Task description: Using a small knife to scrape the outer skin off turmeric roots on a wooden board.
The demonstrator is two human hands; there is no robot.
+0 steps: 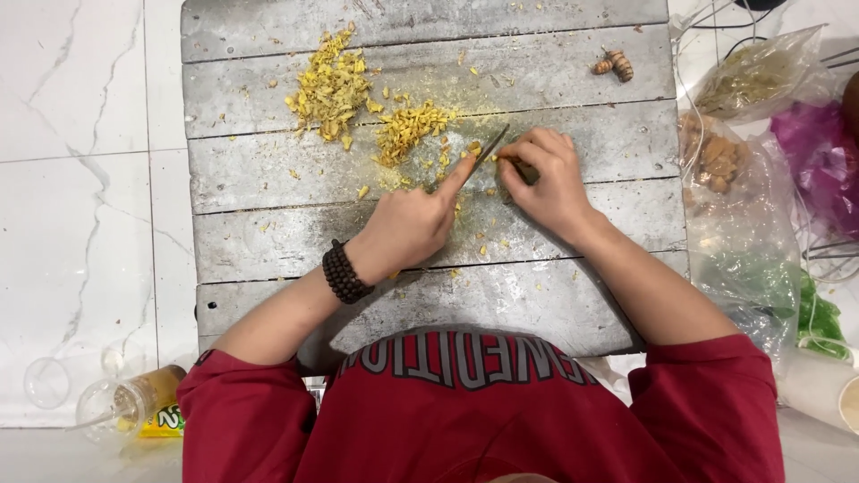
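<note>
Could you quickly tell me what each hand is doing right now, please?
Left hand: closed around a knife, forefinger along the blade.
Right hand: fingers curled, pinning a small yellow root piece on the wooden board.

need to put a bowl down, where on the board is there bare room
Bare patches: the top plank above the yellow chopped piles, and the near planks between the forearms and the board edge. Crowded: the middle, where the left hand with the knife meets the right hand, and the bags alongside.
</note>
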